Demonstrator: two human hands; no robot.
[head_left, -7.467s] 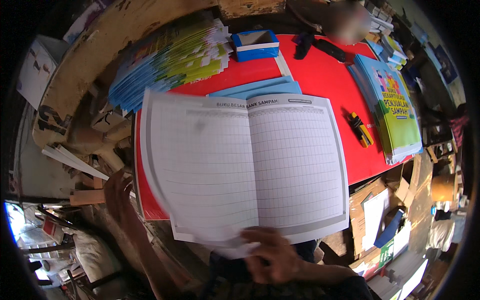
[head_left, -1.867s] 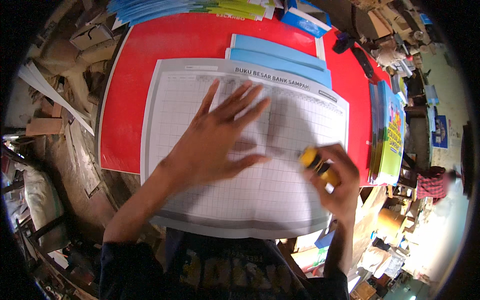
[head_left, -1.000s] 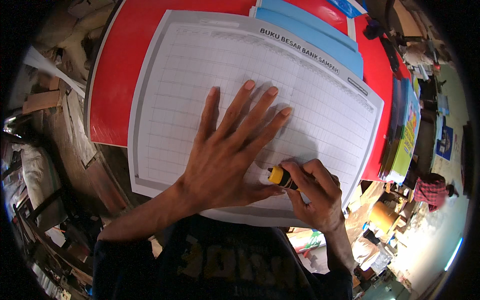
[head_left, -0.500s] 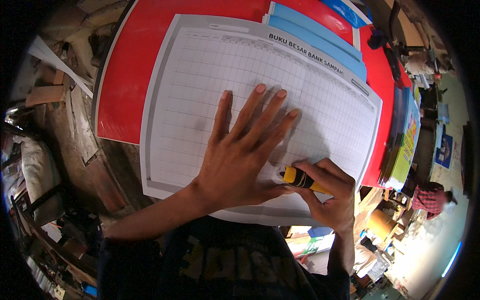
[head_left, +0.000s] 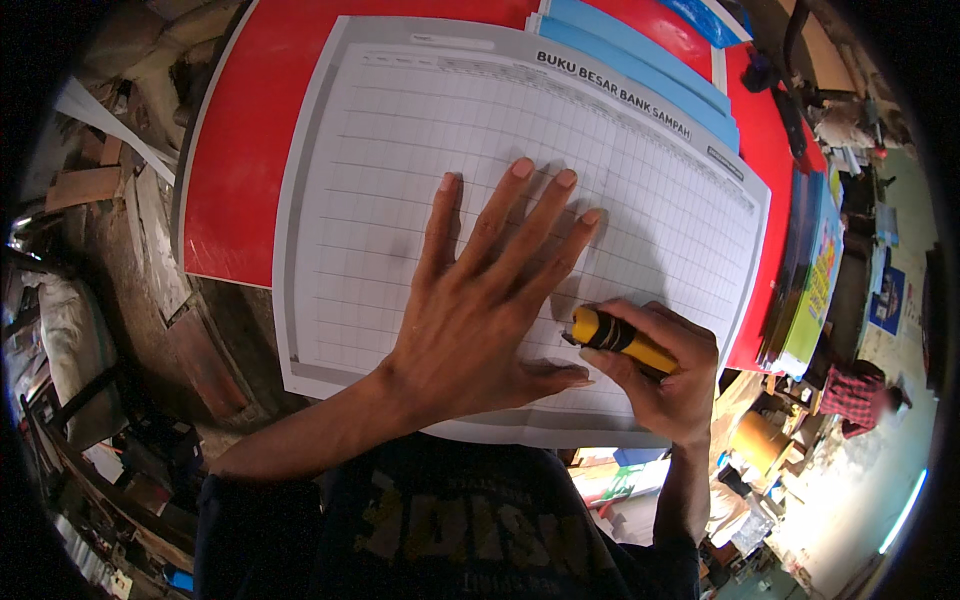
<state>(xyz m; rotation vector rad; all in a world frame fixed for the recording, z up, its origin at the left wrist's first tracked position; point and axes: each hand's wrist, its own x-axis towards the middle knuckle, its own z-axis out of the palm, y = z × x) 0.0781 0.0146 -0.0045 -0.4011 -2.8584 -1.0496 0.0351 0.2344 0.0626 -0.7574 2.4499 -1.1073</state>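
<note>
A large white sheet of paper (head_left: pixel 350 220), printed with a grid and a grey border, lies in front of me. My left hand (head_left: pixel 475 270) rests flat on its middle, palm down with fingers spread. In my right hand (head_left: pixel 668 372) is a thick, pen-shaped yellow-and-black tool (head_left: pixel 645 350), gripped between thumb and fingers. Its dark tip points left, close over the lower part of the sheet, near my left thumb. Whether the tip touches the paper I cannot tell, and the tool's exact kind is unclear.
Beneath the sheet is a red surface (head_left: pixel 235 180). Light blue papers (head_left: pixel 630 50) lie at its far side, and a stack of booklets (head_left: pixel 815 280) stands at the right. Wooden boards (head_left: pixel 205 360) lie left. A person in a checked shirt (head_left: pixel 850 400) is far right.
My right hand has shifted slightly right, and the tool's tip has moved up and a little right, away from my left thumb. The left hand stays spread on the sheet.
</note>
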